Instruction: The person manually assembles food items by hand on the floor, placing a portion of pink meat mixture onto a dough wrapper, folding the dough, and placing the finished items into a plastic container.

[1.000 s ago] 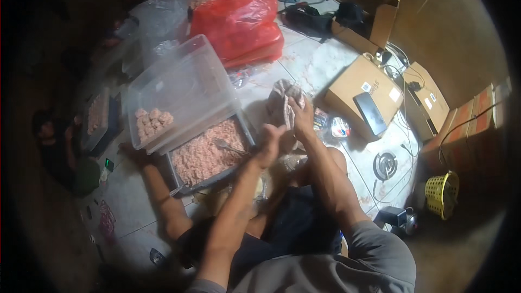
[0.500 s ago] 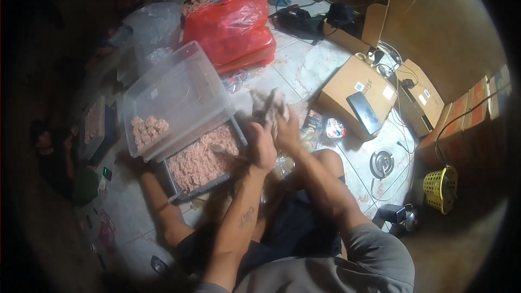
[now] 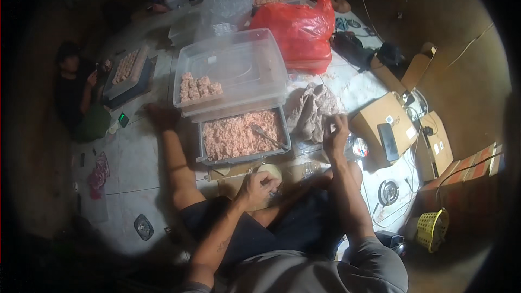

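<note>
My left hand (image 3: 257, 189) is closed with curled fingers, beside a pale round object (image 3: 269, 171) in front of my lap; whatever it may hold is hidden. My right hand (image 3: 335, 133) is raised in a pinch beside a crumpled greyish cloth (image 3: 313, 113). A small whitish patch shows between its fingers, too unclear to name. Ahead of my hands lies a dark tray (image 3: 286, 144) of pink minced meat (image 3: 236, 133), with a spoon (image 3: 267, 134) resting on it. Behind the tray sits a clear plastic box (image 3: 247, 57), with clumps of the mince (image 3: 198, 88) in its left corner.
A red plastic bag (image 3: 296, 35) and a clear bag (image 3: 225, 8) stand farther back. To the right are a cardboard box (image 3: 374, 125) with a phone (image 3: 387, 142) on it, cables and a yellow basket (image 3: 432, 230). Another person (image 3: 73, 84) sits at the far left near another tray.
My hands have separated: the left came back toward my lap, the right moved right. The cloth, earlier between them, now lies beside the tray. The view has shifted too.
</note>
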Available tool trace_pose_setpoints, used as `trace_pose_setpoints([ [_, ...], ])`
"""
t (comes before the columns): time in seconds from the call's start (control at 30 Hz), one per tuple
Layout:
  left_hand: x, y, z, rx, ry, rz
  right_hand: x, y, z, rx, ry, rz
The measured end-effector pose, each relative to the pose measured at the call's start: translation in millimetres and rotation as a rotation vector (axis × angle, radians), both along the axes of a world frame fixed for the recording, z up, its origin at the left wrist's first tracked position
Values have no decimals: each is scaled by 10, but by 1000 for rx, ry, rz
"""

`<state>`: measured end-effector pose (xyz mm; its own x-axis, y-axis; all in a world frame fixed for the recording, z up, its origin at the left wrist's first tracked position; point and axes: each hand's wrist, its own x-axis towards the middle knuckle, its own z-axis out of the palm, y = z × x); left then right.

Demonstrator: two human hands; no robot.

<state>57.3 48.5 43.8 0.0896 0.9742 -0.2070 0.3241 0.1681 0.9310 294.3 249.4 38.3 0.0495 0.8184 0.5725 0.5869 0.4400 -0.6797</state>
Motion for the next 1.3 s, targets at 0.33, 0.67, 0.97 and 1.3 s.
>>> trace_pose_setpoints([
  [0.33, -96, -260, -1038, 508, 479, 75, -805, -311, 258, -106, -641, 551],
  [0.67, -23, -94, -1170, 508, 853, 102, -1097, 26, 139, -7, -808, 538],
  [0.97, -214, -165, -999, 458, 595, -35, -1952, 109, 757, 220, -1285, 604],
  [1.3, -7, -206, -883, 141, 703, 230, -2323, -126, 799, 593, -1204, 978],
])
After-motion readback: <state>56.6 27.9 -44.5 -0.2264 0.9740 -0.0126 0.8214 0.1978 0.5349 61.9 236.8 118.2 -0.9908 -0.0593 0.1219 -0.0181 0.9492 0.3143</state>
